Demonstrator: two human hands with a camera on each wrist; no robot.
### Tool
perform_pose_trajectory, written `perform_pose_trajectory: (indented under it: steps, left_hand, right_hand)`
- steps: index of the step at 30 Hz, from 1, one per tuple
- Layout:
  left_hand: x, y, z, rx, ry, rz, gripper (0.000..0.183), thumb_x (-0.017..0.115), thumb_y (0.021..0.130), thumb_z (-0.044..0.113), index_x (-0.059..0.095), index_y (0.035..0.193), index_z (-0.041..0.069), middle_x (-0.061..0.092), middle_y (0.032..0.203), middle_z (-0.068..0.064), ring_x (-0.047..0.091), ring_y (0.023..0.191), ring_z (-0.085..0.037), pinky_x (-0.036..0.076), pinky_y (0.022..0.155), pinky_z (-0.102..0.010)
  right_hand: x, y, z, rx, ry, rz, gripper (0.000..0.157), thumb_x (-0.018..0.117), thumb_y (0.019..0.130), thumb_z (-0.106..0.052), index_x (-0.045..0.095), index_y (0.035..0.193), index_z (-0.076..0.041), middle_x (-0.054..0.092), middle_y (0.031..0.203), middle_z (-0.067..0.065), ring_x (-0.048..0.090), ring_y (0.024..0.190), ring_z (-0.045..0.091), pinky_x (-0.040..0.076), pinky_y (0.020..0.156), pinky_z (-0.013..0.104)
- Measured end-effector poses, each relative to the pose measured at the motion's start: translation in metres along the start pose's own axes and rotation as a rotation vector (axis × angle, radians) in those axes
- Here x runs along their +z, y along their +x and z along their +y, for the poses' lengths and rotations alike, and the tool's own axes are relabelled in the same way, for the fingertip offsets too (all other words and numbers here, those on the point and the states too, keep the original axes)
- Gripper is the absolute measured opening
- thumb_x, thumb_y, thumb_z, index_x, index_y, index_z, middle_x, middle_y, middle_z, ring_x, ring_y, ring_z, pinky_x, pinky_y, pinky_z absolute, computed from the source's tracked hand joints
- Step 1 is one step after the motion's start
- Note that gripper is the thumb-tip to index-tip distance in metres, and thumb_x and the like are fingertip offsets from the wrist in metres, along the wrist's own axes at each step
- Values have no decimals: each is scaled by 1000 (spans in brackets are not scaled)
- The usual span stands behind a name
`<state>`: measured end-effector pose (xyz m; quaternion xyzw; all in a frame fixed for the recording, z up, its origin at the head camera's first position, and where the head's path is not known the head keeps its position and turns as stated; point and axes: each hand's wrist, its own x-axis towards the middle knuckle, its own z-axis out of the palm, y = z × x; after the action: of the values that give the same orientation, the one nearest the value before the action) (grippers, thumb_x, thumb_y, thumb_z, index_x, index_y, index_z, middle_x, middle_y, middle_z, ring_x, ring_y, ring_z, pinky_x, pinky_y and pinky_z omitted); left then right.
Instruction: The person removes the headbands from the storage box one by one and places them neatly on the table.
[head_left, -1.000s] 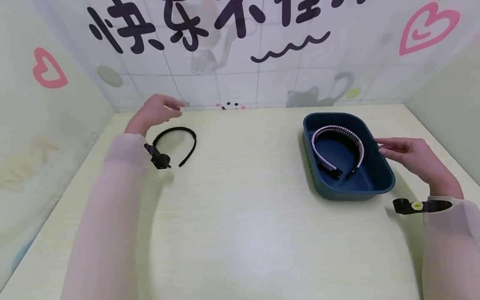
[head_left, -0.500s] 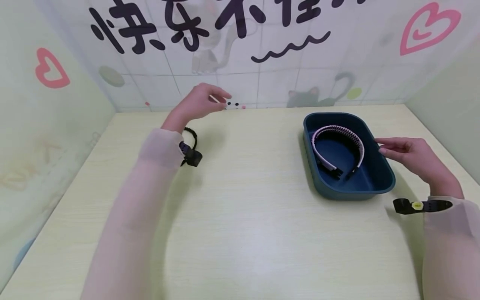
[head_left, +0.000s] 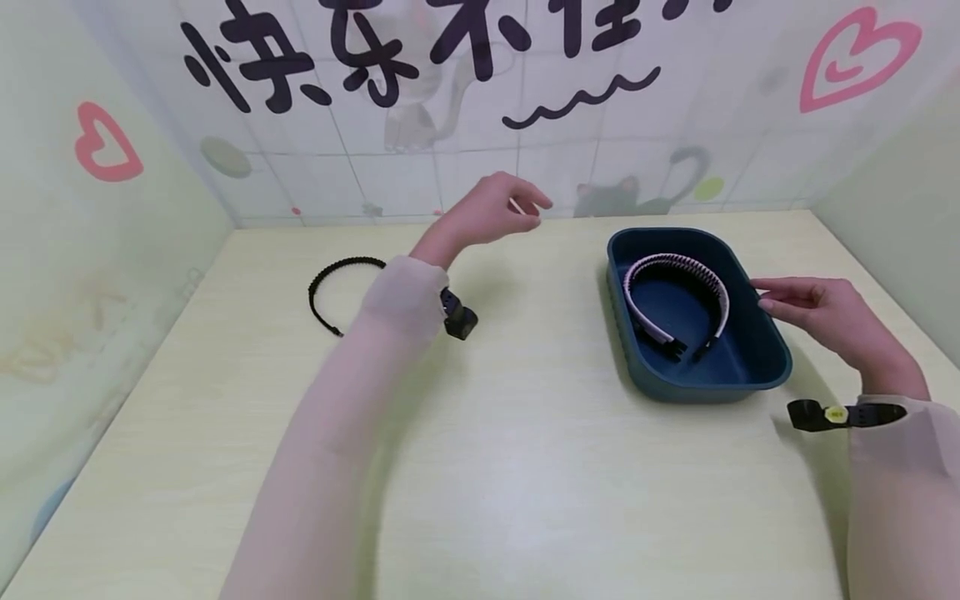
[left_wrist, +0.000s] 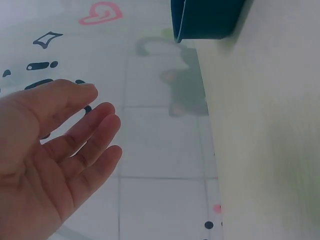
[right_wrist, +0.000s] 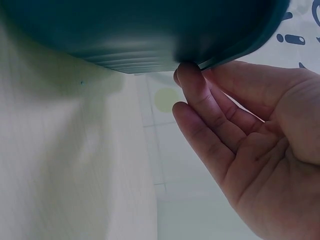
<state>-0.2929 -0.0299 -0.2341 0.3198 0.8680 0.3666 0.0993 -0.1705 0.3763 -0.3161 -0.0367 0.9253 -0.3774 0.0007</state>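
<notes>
My left hand hangs over the back of the table, between a black headband and a dark blue bin. Its fingers are loosely bent with nothing between them; the left wrist view shows the bare palm and left hand. Partly behind my left sleeve, the thin black headband lies on the table. A pale pink and black headband rests inside the blue bin. At the bin's right rim, my right hand pinches the edge with its fingertips, as the right hand beneath the rim also shows close up.
The pale wooden table reaches back to a printed wall covering with black writing and cat drawings. Side walls bound it at left and right. Black wrist cameras sit on both sleeves.
My left hand has moved right, from above the black headband to the middle of the table's back edge, uncovering most of the headband. My right hand and the bin have stayed put.
</notes>
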Motion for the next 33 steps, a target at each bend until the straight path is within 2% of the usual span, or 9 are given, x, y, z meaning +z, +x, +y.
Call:
perform_pose_trajectory:
  steps: [8,11,23,28,33]
  left_hand:
    - [21,20,19,79,15,-41,29,57,89,7,61,118,3,60,114,-8,58,96,-15,47,80,-24]
    - [28,30,26,87,27,-56,29,58,89,8,62,117,4,60,114,-7,57,96,-14,46,80,-22]
    - [54,63,52,42,-17,-113,30,58,87,5,63,117,4,59,117,-5,56,100,-12,44,80,-18]
    - [72,75,58,45,49,-156,31,56,87,4,63,117,4,58,119,-5,56,102,-13,44,79,-16]
    - [86,85,66,8,147,-203,34,54,88,4,59,123,6,56,124,-3,55,101,-11,42,73,-16]
  right_hand:
    - [1,0,0,-7,-9,0,49,59,90,-30,53,126,2,56,93,-32,54,85,-12,36,70,3]
    - [1,0,1,-9,-7,1,48,59,90,-30,53,126,1,56,93,-32,54,85,-11,36,70,3]
    - [0,-2,1,1,-4,4,50,58,90,-31,52,127,2,56,93,-32,55,87,-9,36,70,3]
    - [0,-2,1,2,1,6,48,58,91,-29,52,127,2,56,93,-32,54,86,-11,36,70,3]
    - [1,0,0,-12,-2,6,48,58,90,-30,53,126,1,57,92,-31,54,84,-11,36,70,3]
